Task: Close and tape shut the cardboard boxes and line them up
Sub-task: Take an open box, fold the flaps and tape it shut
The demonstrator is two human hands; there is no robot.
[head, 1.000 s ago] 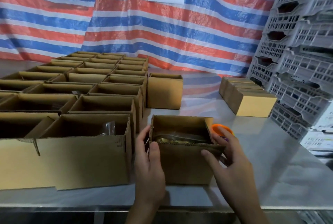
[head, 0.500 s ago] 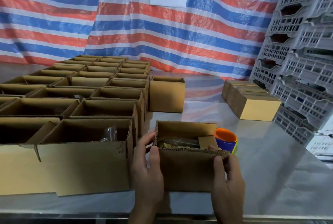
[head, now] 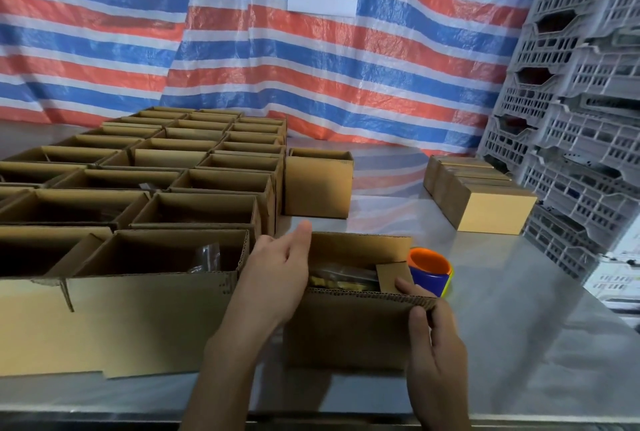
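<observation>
A small open cardboard box stands near the table's front edge, with packaged goods inside. My left hand lies against its left side with the fingers straight and reaching toward the far flap. My right hand pinches the front right corner, thumb on the front wall and fingers inside pressing the right side flap inward. A roll of tape with an orange core sits just behind the box on the right.
Several open boxes fill the table's left half in rows. One single box stands behind. Closed boxes are lined up at the right, next to stacked grey plastic crates. A striped tarp hangs behind the steel table.
My left hand has lifted from the front left corner and slid up along the box's left side. The right side flap has folded further in. My right hand stays at the front right corner.
</observation>
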